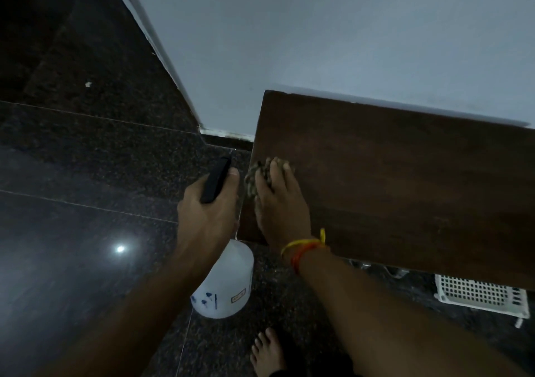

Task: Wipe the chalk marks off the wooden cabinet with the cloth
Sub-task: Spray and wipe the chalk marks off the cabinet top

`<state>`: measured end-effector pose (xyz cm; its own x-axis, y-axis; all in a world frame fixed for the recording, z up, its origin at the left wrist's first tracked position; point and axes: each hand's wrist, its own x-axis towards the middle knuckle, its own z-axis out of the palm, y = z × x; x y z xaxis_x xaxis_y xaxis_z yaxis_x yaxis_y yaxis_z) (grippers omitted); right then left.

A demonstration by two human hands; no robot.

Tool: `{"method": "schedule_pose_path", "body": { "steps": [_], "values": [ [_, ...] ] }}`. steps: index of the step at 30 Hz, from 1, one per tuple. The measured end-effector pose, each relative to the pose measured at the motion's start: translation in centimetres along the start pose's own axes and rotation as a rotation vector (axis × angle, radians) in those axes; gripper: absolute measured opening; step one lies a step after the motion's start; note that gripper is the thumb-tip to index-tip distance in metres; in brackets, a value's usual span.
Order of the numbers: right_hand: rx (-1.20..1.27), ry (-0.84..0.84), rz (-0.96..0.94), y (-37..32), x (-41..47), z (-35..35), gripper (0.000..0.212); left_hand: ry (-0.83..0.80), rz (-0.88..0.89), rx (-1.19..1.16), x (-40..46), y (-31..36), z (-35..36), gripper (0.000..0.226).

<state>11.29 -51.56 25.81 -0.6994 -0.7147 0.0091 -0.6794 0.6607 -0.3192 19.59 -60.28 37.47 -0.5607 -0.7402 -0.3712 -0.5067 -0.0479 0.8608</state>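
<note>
The dark brown wooden cabinet top (390, 179) runs along the pale wall, seen from above. My right hand (279, 205) presses a mottled grey-brown cloth (252, 182) flat on the cabinet's near left corner; the cloth shows past my fingertips and at the left edge. No chalk marks can be made out in the dim light. My left hand (207, 211) hangs just left of the cabinet edge, gripping the black head of a white spray bottle (224, 284) whose body hangs below my wrist.
Dark speckled stone floor (86, 174) spreads to the left, with a light reflection on it. A white perforated plastic basket (480, 295) sits under the cabinet at the right. My bare foot (267, 353) stands on the floor near the bottom edge.
</note>
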Motion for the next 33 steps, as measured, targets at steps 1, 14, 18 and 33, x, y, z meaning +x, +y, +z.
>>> {"method": "schedule_pose_path", "body": {
  "steps": [1, 14, 18, 33],
  "values": [
    [-0.003, 0.000, 0.026, 0.6, 1.5, -0.2, 0.050, -0.005, -0.004, -0.005, 0.2, 0.1, 0.1, 0.035],
    [0.038, 0.094, 0.091, 1.6, 7.9, -0.8, 0.054, -0.019, -0.041, -0.004, 4.8, 3.0, 2.6, 0.030],
    [0.064, 0.109, 0.084, 3.0, 10.2, -0.4, 0.052, -0.019, -0.044, -0.016, 5.4, 3.4, 3.2, 0.031],
    [0.029, 0.089, 0.115, 5.4, 14.2, -1.9, 0.050, -0.018, -0.038, -0.011, 5.5, 4.1, 4.1, 0.031]
  ]
}}
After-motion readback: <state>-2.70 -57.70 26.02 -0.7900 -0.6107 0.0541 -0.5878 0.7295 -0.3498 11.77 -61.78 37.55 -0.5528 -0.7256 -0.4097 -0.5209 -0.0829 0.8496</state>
